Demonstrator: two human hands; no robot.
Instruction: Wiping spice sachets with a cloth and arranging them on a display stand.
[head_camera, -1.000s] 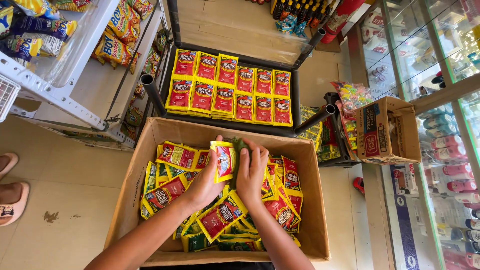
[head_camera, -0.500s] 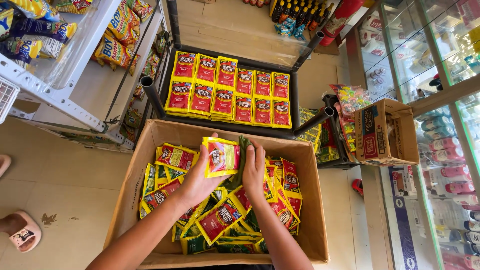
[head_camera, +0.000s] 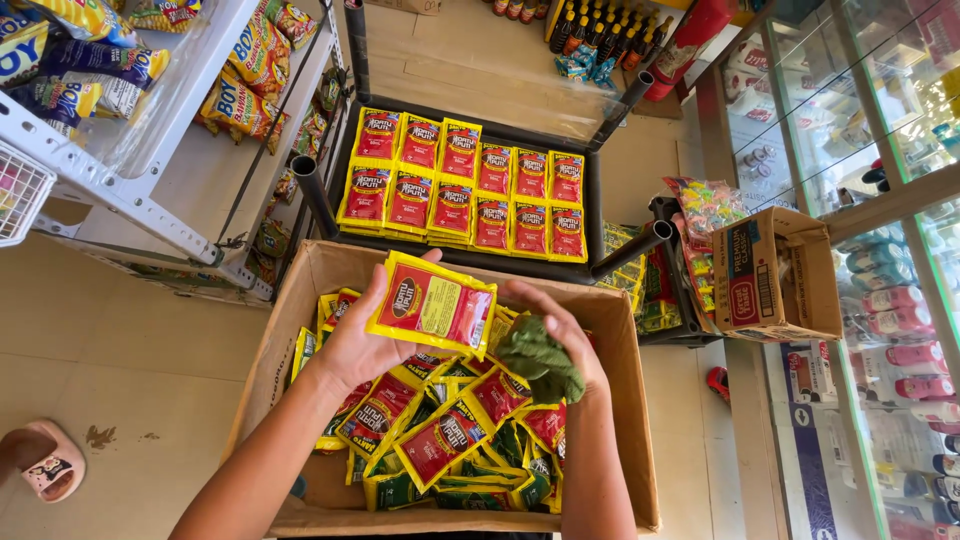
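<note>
A pink sandal lay on the floor at far left. The left hand was closed on a stack of red-and-yellow sachets, held above the open cardboard box. More sachets of the same kind filled that box. The right hand gripped a crumpled green cloth just beside the stack. A black rack beyond held sachets in two rows.
</note>
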